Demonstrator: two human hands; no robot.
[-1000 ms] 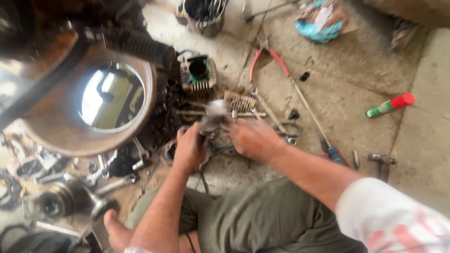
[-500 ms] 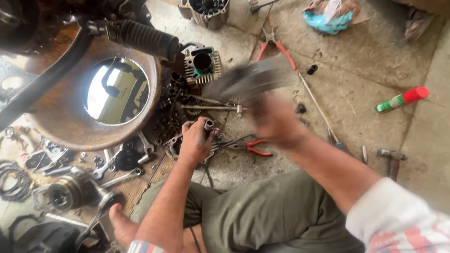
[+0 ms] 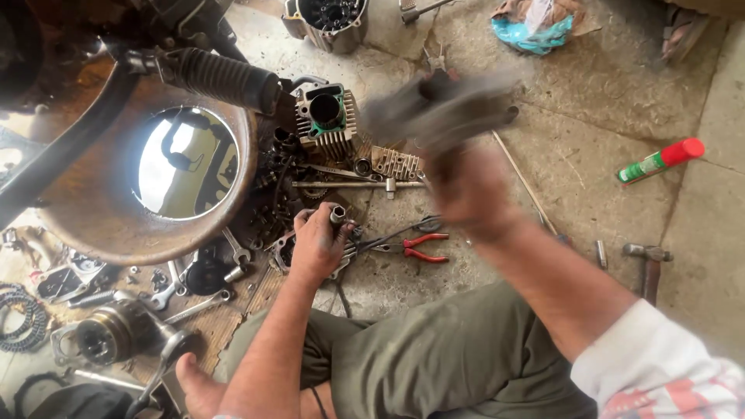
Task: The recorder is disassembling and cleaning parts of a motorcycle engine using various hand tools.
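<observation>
Pinching a socket (image 3: 337, 213) just below the finned cylinder (image 3: 326, 116), the left hand (image 3: 317, 247) steadies it; the right hand (image 3: 466, 190) grips a blurred grey part (image 3: 438, 109) raised beside that cylinder, seemingly mid-disassembly.

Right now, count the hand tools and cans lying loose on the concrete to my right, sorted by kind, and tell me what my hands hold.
Red-handled pliers: 1
Hammer: 1
Green spray can with red cap: 1
Long thin rod: 1
Total: 4
The left hand grips a socket; the right hand lifts a blurred dark metal part.
</observation>
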